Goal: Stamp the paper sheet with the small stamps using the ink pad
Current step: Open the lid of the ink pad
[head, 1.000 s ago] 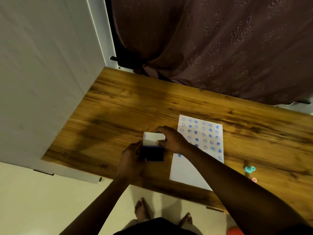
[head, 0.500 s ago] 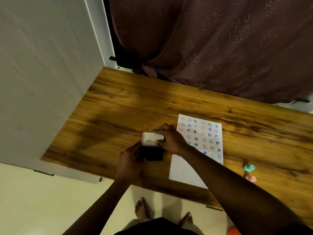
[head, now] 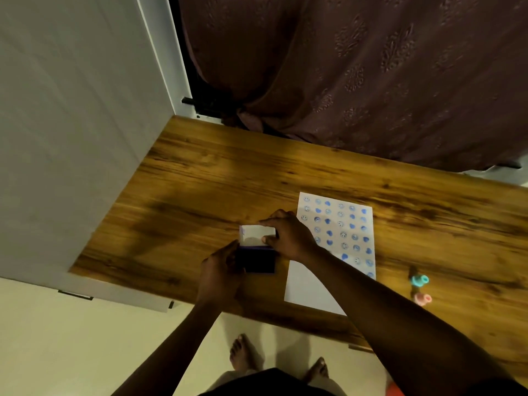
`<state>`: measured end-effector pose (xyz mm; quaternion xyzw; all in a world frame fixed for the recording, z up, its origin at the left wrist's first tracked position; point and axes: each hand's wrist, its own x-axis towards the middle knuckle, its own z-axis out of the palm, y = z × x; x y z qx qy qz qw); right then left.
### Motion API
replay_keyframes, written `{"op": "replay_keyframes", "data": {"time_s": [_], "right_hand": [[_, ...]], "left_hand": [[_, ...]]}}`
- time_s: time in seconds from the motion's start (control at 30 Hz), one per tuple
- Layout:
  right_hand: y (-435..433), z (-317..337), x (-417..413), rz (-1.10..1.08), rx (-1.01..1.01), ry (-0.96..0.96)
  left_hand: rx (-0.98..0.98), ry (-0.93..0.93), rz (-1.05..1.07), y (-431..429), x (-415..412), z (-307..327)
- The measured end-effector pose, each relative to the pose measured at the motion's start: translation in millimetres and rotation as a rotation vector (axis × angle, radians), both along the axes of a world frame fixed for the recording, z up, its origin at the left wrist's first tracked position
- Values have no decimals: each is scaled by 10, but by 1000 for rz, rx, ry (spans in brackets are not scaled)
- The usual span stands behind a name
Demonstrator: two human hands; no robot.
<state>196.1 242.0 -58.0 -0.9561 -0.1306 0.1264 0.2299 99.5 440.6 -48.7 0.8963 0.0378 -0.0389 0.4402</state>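
The ink pad (head: 257, 260) is a small dark box with a white hinged lid (head: 254, 234) standing up at its far side. My left hand (head: 221, 270) grips the box's left edge. My right hand (head: 288, 237) pinches the lid's right side with thumb and fingers. The white paper sheet (head: 311, 290) lies just to the right, its far half filled with rows of blue heart and smiley prints. Two small stamps rest on the table right of the sheet: a teal stamp (head: 419, 280) and a pink stamp (head: 423, 299).
The wooden table (head: 200, 178) runs under everything; its near edge is close to the ink pad. A white wall panel (head: 71, 124) borders the left side and a brown patterned curtain (head: 371, 67) hangs behind. My bare feet (head: 248, 352) stand on the pale floor below.
Both hands stay on the ink pad. The white lid looks slightly lower than a second ago, and my right fingers have shifted along its edge.
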Motion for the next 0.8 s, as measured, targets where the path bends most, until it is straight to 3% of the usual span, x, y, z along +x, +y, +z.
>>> {"op": "replay_keyframes", "data": {"time_s": [0.8], "right_hand": [[5,147,-179,-36,-18,-30]], "left_hand": [[2,43,7,-64,-41,-9]]}}
